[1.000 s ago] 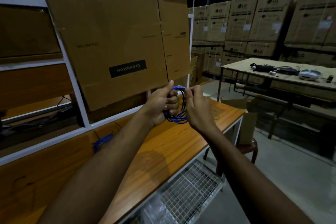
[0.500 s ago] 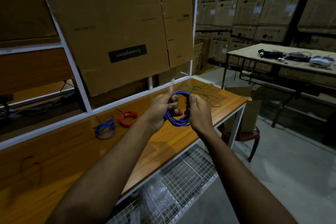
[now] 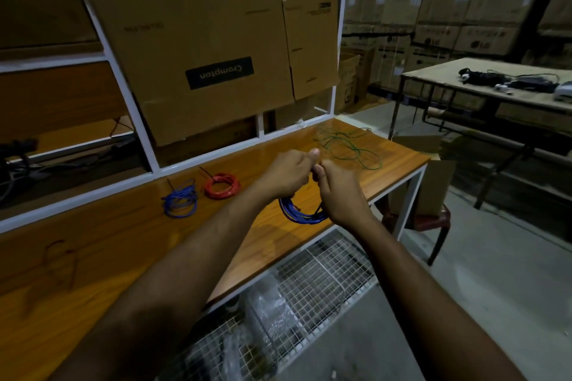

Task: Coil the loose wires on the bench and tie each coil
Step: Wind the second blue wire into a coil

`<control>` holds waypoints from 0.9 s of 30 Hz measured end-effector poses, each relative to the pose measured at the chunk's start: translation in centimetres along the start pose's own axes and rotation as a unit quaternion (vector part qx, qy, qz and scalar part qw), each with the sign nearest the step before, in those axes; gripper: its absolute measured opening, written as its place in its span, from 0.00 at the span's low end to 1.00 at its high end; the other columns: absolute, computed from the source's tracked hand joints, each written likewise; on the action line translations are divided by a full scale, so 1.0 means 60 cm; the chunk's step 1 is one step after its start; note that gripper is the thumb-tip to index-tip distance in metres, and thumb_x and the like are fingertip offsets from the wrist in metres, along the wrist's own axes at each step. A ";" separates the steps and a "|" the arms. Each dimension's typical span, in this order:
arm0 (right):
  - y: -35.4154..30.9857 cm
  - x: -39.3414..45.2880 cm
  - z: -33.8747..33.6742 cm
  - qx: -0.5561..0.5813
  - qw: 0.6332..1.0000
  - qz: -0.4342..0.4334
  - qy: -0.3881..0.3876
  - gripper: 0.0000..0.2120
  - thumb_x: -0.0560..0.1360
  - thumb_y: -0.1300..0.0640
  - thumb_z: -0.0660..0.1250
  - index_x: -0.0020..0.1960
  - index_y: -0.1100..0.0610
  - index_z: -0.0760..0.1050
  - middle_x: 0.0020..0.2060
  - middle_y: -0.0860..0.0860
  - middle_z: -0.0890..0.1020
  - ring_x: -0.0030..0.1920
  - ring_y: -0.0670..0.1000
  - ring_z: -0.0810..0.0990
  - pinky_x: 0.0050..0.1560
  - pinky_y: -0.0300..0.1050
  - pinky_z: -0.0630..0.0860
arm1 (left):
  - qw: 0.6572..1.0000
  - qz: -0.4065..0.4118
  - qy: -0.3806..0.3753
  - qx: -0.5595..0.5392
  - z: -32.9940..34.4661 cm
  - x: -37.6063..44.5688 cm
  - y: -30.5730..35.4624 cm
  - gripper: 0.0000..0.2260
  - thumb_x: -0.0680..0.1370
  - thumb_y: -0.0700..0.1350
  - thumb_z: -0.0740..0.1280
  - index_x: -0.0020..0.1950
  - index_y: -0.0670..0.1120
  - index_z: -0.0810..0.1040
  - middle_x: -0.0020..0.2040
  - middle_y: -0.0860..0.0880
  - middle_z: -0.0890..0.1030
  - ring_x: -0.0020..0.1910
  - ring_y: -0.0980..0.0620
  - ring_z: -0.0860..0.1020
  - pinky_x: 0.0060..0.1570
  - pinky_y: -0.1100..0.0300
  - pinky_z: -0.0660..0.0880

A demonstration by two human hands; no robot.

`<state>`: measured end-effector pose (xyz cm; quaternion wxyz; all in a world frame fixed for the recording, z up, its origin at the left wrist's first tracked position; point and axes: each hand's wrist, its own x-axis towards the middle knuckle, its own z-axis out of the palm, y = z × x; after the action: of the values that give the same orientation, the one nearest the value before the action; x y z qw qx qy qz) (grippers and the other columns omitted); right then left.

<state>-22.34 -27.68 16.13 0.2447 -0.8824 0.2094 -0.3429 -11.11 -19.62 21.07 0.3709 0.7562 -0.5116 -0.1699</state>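
The blue wire coil point(image 3: 305, 215) hangs above the front edge of the counter point(image 3: 130, 244), grasped by the left hand point(image 3: 286, 175) and the right hand point(image 3: 339, 192), both clenched on it. A tied blue coil point(image 3: 180, 202) and red coil point(image 3: 221, 189) lie near the back edge. Loose green wire point(image 3: 348, 147) lies at the far right corner.
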 end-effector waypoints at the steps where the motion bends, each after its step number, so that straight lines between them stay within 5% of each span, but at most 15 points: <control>1: 0.001 -0.002 0.002 0.014 1.000 0.002 0.005 0.13 0.85 0.52 0.54 0.45 0.52 0.72 0.32 0.50 0.77 0.32 0.50 0.75 0.34 0.52 0.69 | 1.000 0.001 0.015 0.015 0.004 0.000 -0.005 0.26 0.85 0.55 0.51 0.48 0.38 0.80 0.35 0.47 0.76 0.32 0.48 0.72 0.34 0.57 0.67; 6: 0.000 -0.020 0.038 -0.031 0.999 -0.013 -0.011 0.14 0.85 0.50 0.55 0.50 0.57 0.75 0.31 0.53 0.77 0.29 0.54 0.74 0.30 0.53 0.68 | 0.994 -0.045 0.060 0.079 0.016 -0.009 -0.041 0.27 0.86 0.53 0.50 0.41 0.40 0.81 0.38 0.44 0.80 0.35 0.48 0.75 0.39 0.54 0.69; 8: -0.004 -0.025 0.061 -0.046 0.999 -0.025 -0.009 0.15 0.84 0.50 0.55 0.50 0.58 0.74 0.29 0.53 0.74 0.27 0.55 0.71 0.28 0.51 0.64 | 0.989 -0.074 0.084 0.096 0.017 -0.018 -0.065 0.26 0.86 0.53 0.51 0.34 0.43 0.76 0.32 0.45 0.75 0.31 0.47 0.72 0.35 0.53 0.65; 13: -0.022 -0.023 0.126 0.023 0.998 -0.023 -0.061 0.19 0.83 0.42 0.52 0.48 0.55 0.74 0.30 0.52 0.78 0.30 0.53 0.76 0.30 0.56 0.73 | 0.980 -0.117 0.159 0.021 0.001 -0.058 -0.135 0.24 0.86 0.52 0.52 0.31 0.47 0.71 0.27 0.48 0.68 0.27 0.48 0.66 0.32 0.54 0.62; 16: -0.045 -0.019 0.169 -0.022 0.992 -0.038 -0.116 0.18 0.84 0.44 0.52 0.50 0.57 0.72 0.28 0.50 0.72 0.27 0.51 0.70 0.27 0.52 0.64 | 0.975 -0.124 0.182 -0.013 -0.015 -0.083 -0.187 0.24 0.86 0.51 0.53 0.31 0.47 0.71 0.27 0.48 0.69 0.26 0.49 0.67 0.33 0.54 0.63; 20: -0.078 0.000 0.229 -0.078 0.982 -0.070 -0.159 0.13 0.85 0.48 0.53 0.48 0.56 0.67 0.28 0.48 0.68 0.27 0.48 0.66 0.26 0.46 0.55 | 0.979 -0.122 0.139 -0.084 -0.067 -0.115 -0.255 0.22 0.85 0.53 0.54 0.35 0.46 0.74 0.27 0.51 0.72 0.22 0.53 0.71 0.29 0.58 0.69; 27: -0.141 0.019 0.385 -0.047 0.969 -0.102 -0.220 0.17 0.85 0.48 0.52 0.53 0.59 0.73 0.34 0.57 0.79 0.32 0.58 0.75 0.33 0.58 0.72 | 0.989 -0.108 0.085 -0.060 -0.163 -0.170 -0.393 0.19 0.85 0.51 0.54 0.37 0.52 0.74 0.31 0.55 0.75 0.26 0.55 0.74 0.32 0.50 0.77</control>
<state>-3.50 -14.91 6.70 0.2065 -0.9635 0.0748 -0.1531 6.12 -1.88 9.00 0.4369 0.7950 -0.3827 -0.1747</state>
